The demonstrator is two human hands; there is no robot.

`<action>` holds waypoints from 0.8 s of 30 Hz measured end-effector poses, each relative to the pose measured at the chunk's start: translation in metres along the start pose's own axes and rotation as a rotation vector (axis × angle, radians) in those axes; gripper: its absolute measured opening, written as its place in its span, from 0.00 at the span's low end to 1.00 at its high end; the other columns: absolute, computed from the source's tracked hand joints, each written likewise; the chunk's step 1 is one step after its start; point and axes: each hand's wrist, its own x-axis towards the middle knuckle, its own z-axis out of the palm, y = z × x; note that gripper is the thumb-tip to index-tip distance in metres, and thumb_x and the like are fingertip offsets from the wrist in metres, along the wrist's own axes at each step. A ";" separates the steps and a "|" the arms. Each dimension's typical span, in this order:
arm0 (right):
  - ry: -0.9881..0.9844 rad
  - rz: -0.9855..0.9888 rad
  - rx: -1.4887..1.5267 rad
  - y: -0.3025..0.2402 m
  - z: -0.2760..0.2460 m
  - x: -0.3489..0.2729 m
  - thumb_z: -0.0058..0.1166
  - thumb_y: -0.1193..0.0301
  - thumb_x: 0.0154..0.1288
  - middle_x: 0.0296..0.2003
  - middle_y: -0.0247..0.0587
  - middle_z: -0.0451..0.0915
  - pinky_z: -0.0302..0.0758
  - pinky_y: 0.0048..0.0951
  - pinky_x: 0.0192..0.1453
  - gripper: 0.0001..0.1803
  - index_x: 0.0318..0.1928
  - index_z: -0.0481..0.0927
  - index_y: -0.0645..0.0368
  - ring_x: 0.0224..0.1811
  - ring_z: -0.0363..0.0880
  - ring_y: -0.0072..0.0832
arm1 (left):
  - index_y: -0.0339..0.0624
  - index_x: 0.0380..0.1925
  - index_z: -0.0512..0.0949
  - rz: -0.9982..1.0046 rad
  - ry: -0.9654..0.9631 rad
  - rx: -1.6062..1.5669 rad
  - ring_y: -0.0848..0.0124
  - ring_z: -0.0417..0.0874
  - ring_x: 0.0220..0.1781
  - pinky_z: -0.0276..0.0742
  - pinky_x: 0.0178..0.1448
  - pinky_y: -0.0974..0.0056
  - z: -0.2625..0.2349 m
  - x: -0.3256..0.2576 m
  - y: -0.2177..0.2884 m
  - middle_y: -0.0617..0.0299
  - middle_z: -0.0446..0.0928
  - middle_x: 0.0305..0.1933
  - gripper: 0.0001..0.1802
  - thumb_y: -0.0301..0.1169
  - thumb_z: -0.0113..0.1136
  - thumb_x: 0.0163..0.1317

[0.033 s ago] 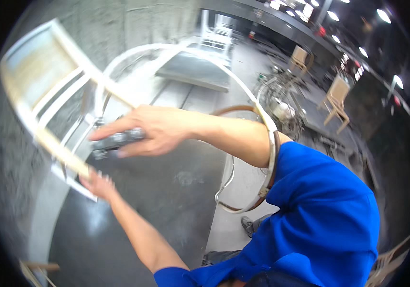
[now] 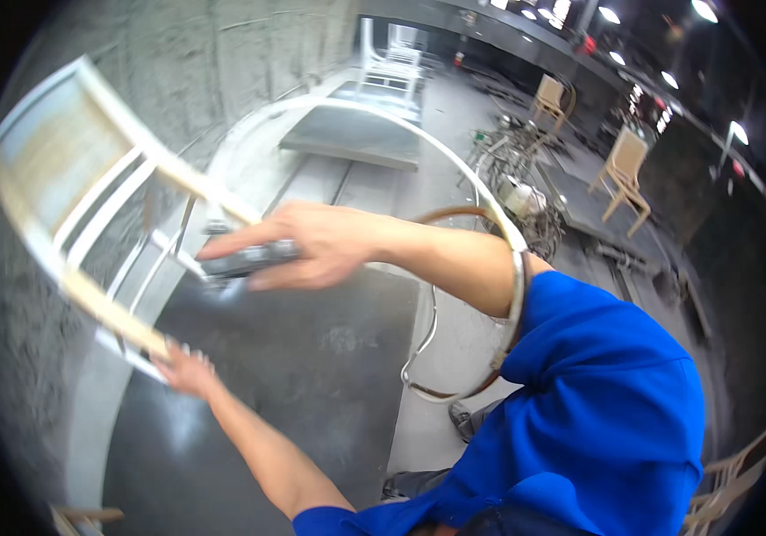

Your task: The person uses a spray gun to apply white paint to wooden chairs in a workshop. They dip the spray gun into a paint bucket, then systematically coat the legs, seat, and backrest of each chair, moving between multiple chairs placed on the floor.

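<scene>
Through the head camera I saw a pale wooden chair (image 2: 88, 205) tipped up off the ground, filling the upper left and left of the frame, its light panel toward the top left corner and its slats and rails slanting down toward the lower left. My left hand (image 2: 182, 366) sat at the lower left, fingers closed around the chair's lowest rail, gripping it. The left forearm ran down from there to the bottom centre of the frame.

My right hand (image 2: 320, 243) was in the middle of the frame, reaching leftward across the view. It was wrapped around a dark, elongated tool (image 2: 244, 259), whose front end pointed at the chair's rails just beside the slanted crosspiece. The tool was blurred, and I could not tell what kind it was, nor whether its tip touched the wood. The blue sleeve (image 2: 597, 402) of the right arm took up the lower right.

Under the hands lay a dark work surface (image 2: 311, 357), with a rough grey wall (image 2: 249, 54) above it at the upper left. A thin curved metal hoop (image 2: 454, 161) arched from the upper middle round to the right of my forearm. Farther off, at the upper right, two more pale wooden chairs (image 2: 624, 170) stood on the floor, and a white frame (image 2: 392, 62) stood at the top centre. Ceiling lights (image 2: 704, 11) glared along the top right edge.
</scene>
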 end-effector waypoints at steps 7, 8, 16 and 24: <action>0.088 0.701 0.049 0.025 -0.161 -0.327 0.61 0.65 0.72 0.51 0.40 0.87 0.79 0.36 0.55 0.33 0.76 0.69 0.39 0.47 0.86 0.33 | 0.46 0.66 0.73 0.098 0.178 0.553 0.71 0.77 0.24 0.73 0.21 0.67 -0.039 -0.091 -0.016 0.56 0.82 0.43 0.34 0.48 0.71 0.65; 0.085 0.886 0.062 0.021 -0.177 -0.360 0.59 0.64 0.74 0.46 0.38 0.87 0.81 0.35 0.50 0.32 0.76 0.69 0.36 0.45 0.85 0.30 | 0.44 0.67 0.72 0.128 0.229 0.531 0.70 0.79 0.25 0.75 0.22 0.67 -0.036 -0.101 -0.027 0.55 0.81 0.43 0.34 0.48 0.69 0.67; 0.096 1.264 0.476 0.078 -0.179 -0.424 0.53 0.57 0.77 0.44 0.33 0.81 0.79 0.27 0.35 0.31 0.78 0.66 0.31 0.44 0.82 0.23 | 0.36 0.65 0.69 0.317 0.383 0.550 0.66 0.81 0.32 0.80 0.31 0.64 -0.096 -0.082 -0.182 0.55 0.82 0.45 0.29 0.39 0.66 0.71; -0.153 1.177 0.321 0.153 -0.182 -0.439 0.51 0.56 0.79 0.35 0.38 0.83 0.80 0.36 0.50 0.29 0.77 0.68 0.39 0.37 0.84 0.29 | 0.30 0.63 0.75 0.171 0.298 0.755 0.53 0.83 0.60 0.75 0.66 0.51 -0.102 -0.076 -0.291 0.45 0.81 0.62 0.36 0.49 0.67 0.67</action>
